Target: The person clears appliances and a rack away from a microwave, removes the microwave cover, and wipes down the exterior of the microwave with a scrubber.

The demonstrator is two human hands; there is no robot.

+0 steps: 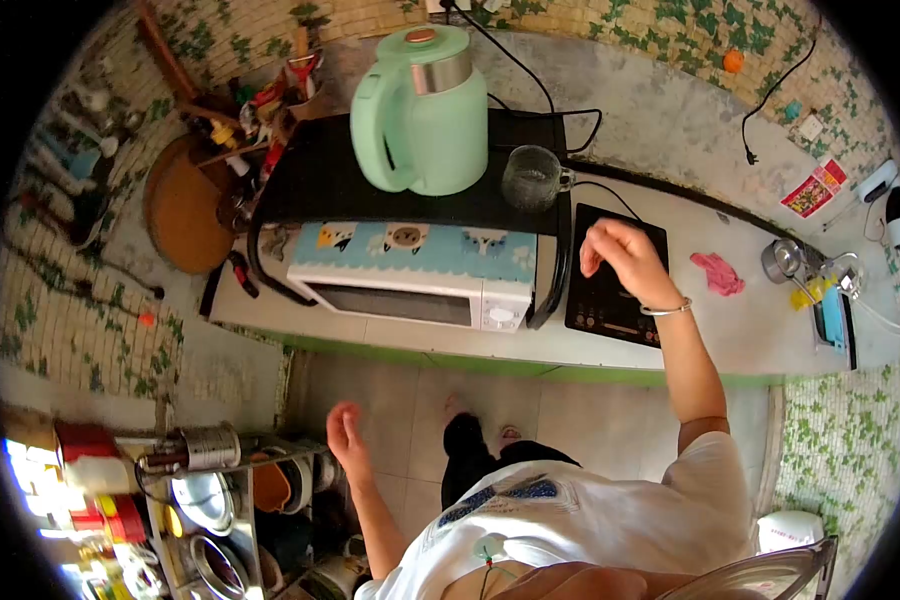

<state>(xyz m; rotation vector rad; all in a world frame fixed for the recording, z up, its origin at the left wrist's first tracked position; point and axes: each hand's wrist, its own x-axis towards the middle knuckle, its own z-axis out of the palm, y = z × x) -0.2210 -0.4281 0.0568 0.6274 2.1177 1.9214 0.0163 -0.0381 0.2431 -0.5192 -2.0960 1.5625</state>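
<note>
My right hand [620, 258] hangs over the black induction cooktop [610, 315], its fingers loosely bent and holding nothing that I can see. A bracelet circles that wrist. Just left of this hand, a clear glass mug [532, 180] stands on the black rack shelf [315, 165], apart from my fingers. Beside the mug is a mint-green electric kettle [435, 130] with its lid on. My left hand [346, 440] is low in the air, over the floor and near the pot rack. Its fingers are loosely extended, with nothing visible in them.
Under the shelf sits a white microwave [390, 300] with a blue animal-print cover [420, 250]. A pink cloth [717, 273] and a steel pot [782, 262] lie to the right on the counter. A metal rack [240, 460] of pots stands lower left. Power cords run along the wall.
</note>
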